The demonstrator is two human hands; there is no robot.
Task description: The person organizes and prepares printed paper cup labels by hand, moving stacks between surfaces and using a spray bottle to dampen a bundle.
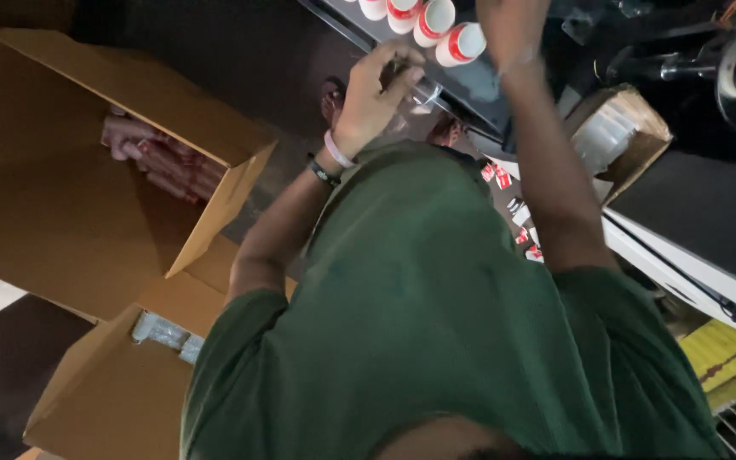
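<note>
Item in hand: small clear plastic piece (423,91), held at the near edge of the dark tabletop (479,81), just below a row of cups. Its exact kind cannot be told; it is blurred and partly covered.

Left hand (376,89): raised, fingers curled; grip clenched on the clear plastic piece. A pink band and a dark band sit on the wrist.

Right hand (508,30): raised to the top edge of the view, above the tabletop beside the cups. The fingers are cut off by the frame, so whether this grip is clenched or released cannot be told. A thin band circles the wrist.

Cups (436,21): four visible, white with red bands, lying in a row on the tabletop, open mouths facing the camera, each touching the next.

Tabletop: dark, glossy, running diagonally from the top centre toward the right; a pale edge strip borders its lower side.

Small open carton (641,115): brown cardboard, right of the right forearm, holding clear wrapped stock.

Small red and white packets (504,179): scattered below the tabletop edge, between the arms.

Large cardboard box (53,170): left, flaps open, reddish wrapped rolls visible inside.

Second cardboard box (121,383): lower left, just beside the first, silvery wrapped goods inside.

Yellow stack (726,358): lower right, over a wire rack.

Floor (240,60): dark; a sandalled foot shows near the left hand.

Room: dim, lit unevenly. The person's green shirt fills the lower centre.
</note>
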